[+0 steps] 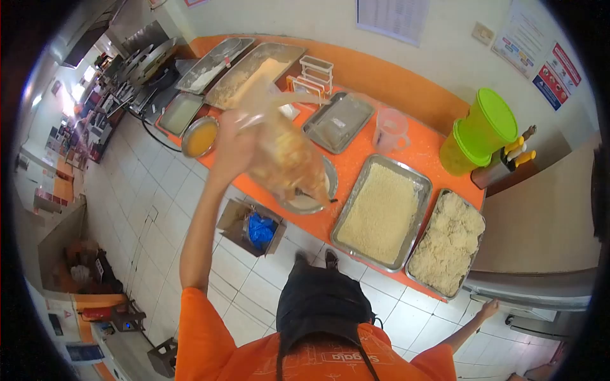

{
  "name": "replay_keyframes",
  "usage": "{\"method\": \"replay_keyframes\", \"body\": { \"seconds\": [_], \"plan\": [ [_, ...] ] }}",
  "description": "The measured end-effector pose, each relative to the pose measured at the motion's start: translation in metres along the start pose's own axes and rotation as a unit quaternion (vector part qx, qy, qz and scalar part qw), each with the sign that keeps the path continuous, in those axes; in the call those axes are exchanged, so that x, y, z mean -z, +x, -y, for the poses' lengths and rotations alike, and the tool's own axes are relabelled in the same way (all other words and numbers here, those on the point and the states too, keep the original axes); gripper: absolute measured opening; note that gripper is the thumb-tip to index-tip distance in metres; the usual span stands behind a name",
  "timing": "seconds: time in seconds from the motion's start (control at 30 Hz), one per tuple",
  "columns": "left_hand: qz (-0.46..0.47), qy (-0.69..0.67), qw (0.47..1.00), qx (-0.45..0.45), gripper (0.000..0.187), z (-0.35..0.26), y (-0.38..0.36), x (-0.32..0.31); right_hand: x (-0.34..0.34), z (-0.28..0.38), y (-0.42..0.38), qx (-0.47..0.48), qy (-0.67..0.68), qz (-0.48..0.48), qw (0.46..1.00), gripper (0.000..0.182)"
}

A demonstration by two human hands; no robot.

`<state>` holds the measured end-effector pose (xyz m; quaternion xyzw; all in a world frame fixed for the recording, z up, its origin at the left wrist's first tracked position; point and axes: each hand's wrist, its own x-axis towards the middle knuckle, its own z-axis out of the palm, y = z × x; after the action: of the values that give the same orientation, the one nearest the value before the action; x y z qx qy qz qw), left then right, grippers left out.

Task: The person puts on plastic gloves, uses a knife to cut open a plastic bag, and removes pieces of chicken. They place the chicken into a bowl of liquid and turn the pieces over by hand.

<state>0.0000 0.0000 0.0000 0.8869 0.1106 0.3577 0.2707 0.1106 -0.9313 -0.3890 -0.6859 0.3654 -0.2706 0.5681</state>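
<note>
My left hand, smeared by motion, is raised over the table and grips a clear plastic bag by its gathered top. Pale yellow and orange-brown food pieces fill the bag, which hangs over a round metal bowl and hides most of it. Off to the lower right, my right hand reaches out to the edge of a grey appliance door. It shows small there, and I cannot tell how its fingers are set. A tray of breaded pieces lies nearest to it on the table.
A tray of crumbs, a clear measuring jug and a lidded metal tray share the orange table. Green tubs stand by a knife holder. A bowl of orange liquid sits left; a cardboard box is below the edge.
</note>
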Motion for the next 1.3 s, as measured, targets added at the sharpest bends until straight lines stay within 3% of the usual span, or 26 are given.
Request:
{"method": "replay_keyframes", "body": {
  "seconds": [0.07,0.1,0.13,0.2,0.27,0.3,0.4,0.53,0.6,0.7,0.83,0.9,0.97,1.0,1.03,1.07,1.1,1.13,1.17,1.2,1.23,1.3],
  "plan": [
    [0.041,-0.107,0.992,-0.042,0.034,-0.002,0.035,-0.042,0.013,-0.031,-0.019,-0.003,0.023,-0.002,1.0,0.042],
    [0.051,-0.158,0.985,-0.044,0.032,0.016,0.061,-0.064,0.031,-0.015,-0.043,0.009,0.018,-0.001,1.0,0.041],
    [0.052,-0.174,0.982,-0.056,0.03,0.028,0.077,-0.088,0.041,-0.03,-0.088,-0.059,-0.018,0.022,0.998,0.041],
    [0.044,-0.199,0.976,-0.078,0.026,0.065,0.11,-0.142,0.077,-0.095,-0.17,-0.073,-0.055,0.128,0.988,0.034],
    [-0.007,-0.209,0.977,-0.043,0.022,0.07,0.132,-0.173,0.109,-0.13,-0.281,-0.074,-0.057,0.217,0.972,0.016],
    [-0.03,-0.218,0.975,-0.023,0.02,0.075,0.142,-0.185,0.122,-0.153,-0.331,-0.179,-0.105,0.147,0.967,0.015],
    [0.011,-0.237,0.971,0.012,0.021,0.13,0.176,-0.248,0.096,-0.111,-0.476,-0.358,-0.215,0.184,0.89,0.014],
    [0.068,-0.221,0.968,0.097,0.021,0.181,0.172,-0.302,0.05,-0.051,-0.587,-0.42,-0.248,0.225,0.843,0.016],
    [0.085,-0.218,0.968,0.089,0.025,0.228,0.142,-0.351,0.044,-0.029,-0.621,-0.434,-0.259,0.223,0.834,0.017],
    [0.037,-0.254,0.927,0.273,0.028,0.256,0.12,-0.374,0.041,-0.017,-0.646,-0.445,-0.268,0.222,0.825,0.02],
    [0.064,-0.159,0.963,0.206,0.033,0.27,0.109,-0.378,0.034,-0.013,-0.65,-0.444,-0.298,0.245,0.809,0.024],
    [0.046,-0.16,0.966,0.195,0.038,0.266,0.111,-0.368,0.016,-0.023,-0.629,-0.415,-0.324,0.289,0.8,0.027],
    [0.043,-0.166,0.967,0.19,0.044,0.268,0.108,-0.36,0.029,-0.102,-0.553,-0.218,-0.401,0.516,0.725,0.026],
    [0.055,-0.183,0.959,0.21,0.047,0.272,0.102,-0.355,-0.02,-0.075,-0.536,-0.236,-0.477,0.443,0.721,0.031],
    [0.066,-0.199,0.95,0.23,0.049,0.277,0.095,-0.35,-0.066,-0.042,-0.517,0.157,-0.591,0.568,0.551,0.038],
    [0.084,-0.23,0.931,0.27,0.051,0.281,0.088,-0.345,-0.159,0.065,-0.543,0.107,-0.59,0.555,0.576,0.041],
    [0.101,-0.261,0.909,0.308,0.053,0.287,0.08,-0.342,-0.219,0.112,-0.56,0.167,-0.481,0.499,0.701,0.041],
    [0.096,-0.24,0.917,0.303,0.052,0.289,0.071,-0.34,-0.281,0.175,-0.582,0.115,-0.408,0.495,0.758,0.037],
    [0.089,-0.218,0.926,0.295,0.051,0.296,0.061,-0.349,-0.327,0.181,-0.578,0.132,-0.344,0.529,0.765,0.029],
    [0.085,-0.193,0.925,0.316,0.052,0.297,0.057,-0.348,-0.378,0.227,-0.601,0.181,-0.321,0.547,0.751,0.022],
    [0.081,-0.169,0.923,0.337,0.052,0.299,0.052,-0.347,-0.424,0.257,-0.625,0.202,-0.216,0.579,0.759,0.013],
    [0.081,-0.111,0.888,0.439,0.053,0.299,0.042,-0.334,-0.507,0.283,-0.657,0.243,-0.117,0.639,0.72,0.021]
  ]
}}
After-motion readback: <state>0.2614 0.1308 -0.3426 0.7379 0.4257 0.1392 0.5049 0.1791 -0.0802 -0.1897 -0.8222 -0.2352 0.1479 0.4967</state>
